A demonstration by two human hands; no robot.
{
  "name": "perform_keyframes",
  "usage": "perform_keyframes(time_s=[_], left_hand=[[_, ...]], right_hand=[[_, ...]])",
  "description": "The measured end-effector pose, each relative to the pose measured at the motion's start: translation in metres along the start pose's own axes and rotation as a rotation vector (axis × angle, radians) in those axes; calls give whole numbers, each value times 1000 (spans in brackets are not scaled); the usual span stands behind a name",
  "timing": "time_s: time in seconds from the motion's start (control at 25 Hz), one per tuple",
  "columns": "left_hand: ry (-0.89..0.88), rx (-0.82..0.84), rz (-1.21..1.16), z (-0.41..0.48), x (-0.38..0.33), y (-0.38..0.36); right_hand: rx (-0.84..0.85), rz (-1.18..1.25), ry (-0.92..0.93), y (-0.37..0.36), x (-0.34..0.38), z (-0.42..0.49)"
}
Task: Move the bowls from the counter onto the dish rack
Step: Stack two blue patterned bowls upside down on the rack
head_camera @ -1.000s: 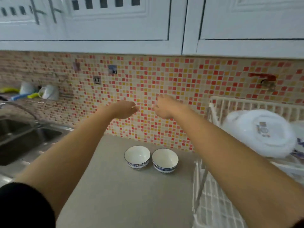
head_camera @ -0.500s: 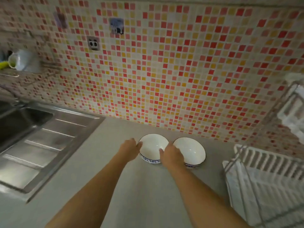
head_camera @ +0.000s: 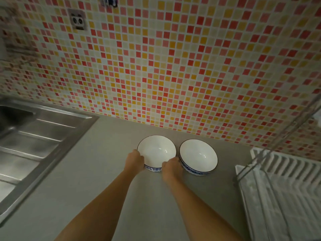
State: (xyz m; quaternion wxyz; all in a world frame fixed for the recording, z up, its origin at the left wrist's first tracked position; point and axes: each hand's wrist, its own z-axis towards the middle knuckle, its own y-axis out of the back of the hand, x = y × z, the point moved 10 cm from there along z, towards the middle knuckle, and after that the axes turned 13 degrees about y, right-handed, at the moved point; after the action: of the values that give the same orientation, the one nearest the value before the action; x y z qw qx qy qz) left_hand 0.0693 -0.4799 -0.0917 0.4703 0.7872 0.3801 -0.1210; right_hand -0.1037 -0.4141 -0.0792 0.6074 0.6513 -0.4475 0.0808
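Observation:
Two white bowls with blue patterned bases stand side by side on the grey counter (head_camera: 107, 193), close to the tiled wall. My left hand (head_camera: 135, 160) grips the left rim of the left bowl (head_camera: 157, 151). My right hand (head_camera: 172, 166) holds the same bowl at its right front edge, in the gap between the bowls. The right bowl (head_camera: 198, 156) stands untouched just beside that hand. The white dish rack (head_camera: 284, 188) lies at the right edge, its lower tray showing.
A steel sink with a ribbed draining board (head_camera: 36, 140) fills the left side. The red, orange and yellow mosaic wall (head_camera: 173, 66) rises right behind the bowls, with a socket (head_camera: 78, 20) high on the left. A thin rack post (head_camera: 284, 129) slants across the right.
My hands have come down from in front of the wall to the left bowl and closed on its sides. The view has tilted downward and moved nearer.

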Motion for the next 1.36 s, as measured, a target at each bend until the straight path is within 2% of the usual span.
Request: perform_keyframes(time_s=[0.16,0.28,0.36,0.48,0.6,0.76,0.88,0.96,1.12,1.28,1.36], left_hand=[[-72,-92,-237,-40,-12,49],[-256,-138,-309,-98,-42,97],[-378,-133,-345,-143,-63,122],[-529,-100,-371,-212,-96,151],[-708,-16,-314,-282,-135,167],[-872,171,-366,-376,-181,158],[-998,237,-396,-434,-210,141],[-1038,260,-436,-464,-236,125],[-1142,364,-492,-527,-295,69],[-1194,352,-455,-576,-348,-2],[-1235,400,-421,-596,-367,-40]], right_hand=[[4,71,129,36,33,-20],[15,226,254,90,71,-43],[5,236,367,133,97,-69],[-149,178,527,204,118,-113],[-387,26,699,278,125,-169],[-611,-89,896,360,111,-248],[-734,-112,1029,419,96,-293],[-704,-95,1102,457,80,-313],[-516,46,1160,536,34,-320],[-346,278,1059,606,-24,-304],[-220,410,1004,636,-59,-293]])
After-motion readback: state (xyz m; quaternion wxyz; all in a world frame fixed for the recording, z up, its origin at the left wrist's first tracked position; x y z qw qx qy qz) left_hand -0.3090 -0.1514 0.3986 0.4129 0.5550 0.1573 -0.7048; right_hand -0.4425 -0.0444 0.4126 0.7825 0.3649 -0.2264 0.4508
